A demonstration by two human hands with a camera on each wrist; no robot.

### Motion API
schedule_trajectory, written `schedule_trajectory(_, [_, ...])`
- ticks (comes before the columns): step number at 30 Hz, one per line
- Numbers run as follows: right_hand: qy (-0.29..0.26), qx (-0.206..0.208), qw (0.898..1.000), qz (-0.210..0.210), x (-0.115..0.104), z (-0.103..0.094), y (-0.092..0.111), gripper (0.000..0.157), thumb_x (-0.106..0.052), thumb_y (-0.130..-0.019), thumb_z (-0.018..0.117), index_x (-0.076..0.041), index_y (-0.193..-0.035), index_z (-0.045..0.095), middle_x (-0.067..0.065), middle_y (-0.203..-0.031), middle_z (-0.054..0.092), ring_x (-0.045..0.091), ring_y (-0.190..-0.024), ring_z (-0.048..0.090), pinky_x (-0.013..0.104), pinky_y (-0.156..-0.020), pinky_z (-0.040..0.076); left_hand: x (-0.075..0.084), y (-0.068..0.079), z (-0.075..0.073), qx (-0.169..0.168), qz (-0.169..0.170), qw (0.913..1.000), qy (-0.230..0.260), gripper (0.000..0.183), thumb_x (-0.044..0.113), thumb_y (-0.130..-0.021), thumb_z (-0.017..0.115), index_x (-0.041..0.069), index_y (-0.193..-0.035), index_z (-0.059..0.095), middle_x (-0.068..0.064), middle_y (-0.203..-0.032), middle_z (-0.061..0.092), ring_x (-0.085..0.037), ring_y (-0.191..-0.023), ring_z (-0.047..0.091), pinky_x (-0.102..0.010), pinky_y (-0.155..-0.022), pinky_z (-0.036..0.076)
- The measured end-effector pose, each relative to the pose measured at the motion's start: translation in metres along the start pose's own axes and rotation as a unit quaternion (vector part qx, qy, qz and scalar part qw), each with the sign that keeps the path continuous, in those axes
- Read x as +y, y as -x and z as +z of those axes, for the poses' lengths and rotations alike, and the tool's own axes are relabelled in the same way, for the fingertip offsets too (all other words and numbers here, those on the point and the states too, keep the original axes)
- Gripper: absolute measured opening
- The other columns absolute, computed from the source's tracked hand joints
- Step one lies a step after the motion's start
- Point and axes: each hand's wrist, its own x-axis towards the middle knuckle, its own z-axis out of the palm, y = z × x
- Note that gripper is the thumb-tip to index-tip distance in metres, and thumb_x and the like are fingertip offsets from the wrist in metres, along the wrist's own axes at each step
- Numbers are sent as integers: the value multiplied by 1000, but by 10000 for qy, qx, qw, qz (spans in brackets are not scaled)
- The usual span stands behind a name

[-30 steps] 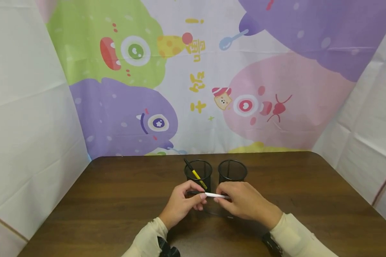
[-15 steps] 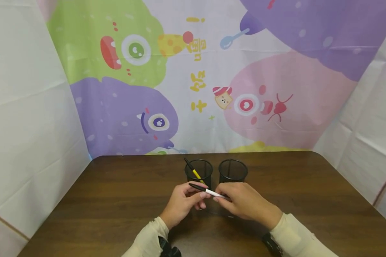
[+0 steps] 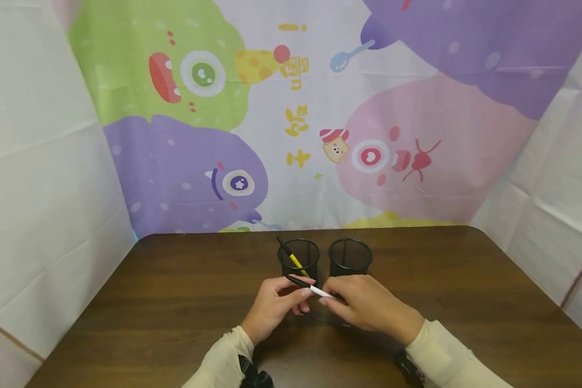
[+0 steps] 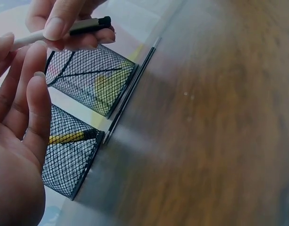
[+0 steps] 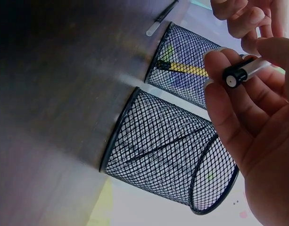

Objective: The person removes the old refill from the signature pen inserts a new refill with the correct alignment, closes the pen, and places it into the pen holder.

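Both hands hold one black-and-white pen [image 3: 320,291] in front of two mesh cups. The left hand [image 3: 271,307] pinches its white middle with thumb and fingertips, and the black end slants up past the index finger. My right hand [image 3: 368,302] grips the other end, where a black tip [image 5: 234,78] pokes out beyond the fingers in the right wrist view. Behind the left hand stands the left mesh cup [image 3: 283,264], with a yellow-and-black pen [image 3: 296,262] leaning in it. The right mesh cup [image 3: 332,264] stands just behind the right hand.
A thin black rod with a clear end [image 4: 135,87], like a pen refill, lies on the brown table [image 3: 174,302] close in front of the cups. White cloth walls [image 3: 39,161] flank the table, and a cartoon-printed cloth [image 3: 281,194] hangs behind it.
The pen has gone from nearly level to slanted, its black end rising above the left index finger. Both hands stay almost in place. The cups have not moved.
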Motion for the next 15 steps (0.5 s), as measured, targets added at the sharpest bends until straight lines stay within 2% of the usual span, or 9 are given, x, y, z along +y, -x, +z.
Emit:
schedule_trajectory(10, [-81,-35,10000,-12,0,1,1,16,-30,-97,68,-27,-84,60,-21,-69,47,-4,-55,43,15,-48,37,-2,-1,2,-33,47,10000,-55,26,7,-95,68,-8,-116,68,-34,-89,66,-18,-66,68,-27,-57,55])
schedule_trajectory(15, [-87,-46,9999,-37,1,1,1,13,-31,-98,68,-27,-86,63,-22,-72,50,-4,-58,45,16,-51,40,1,-1,3,-68,23,9999,70,21,9,-96,67,-3,-113,71,-23,-93,72,-20,-73,71,-29,-59,57])
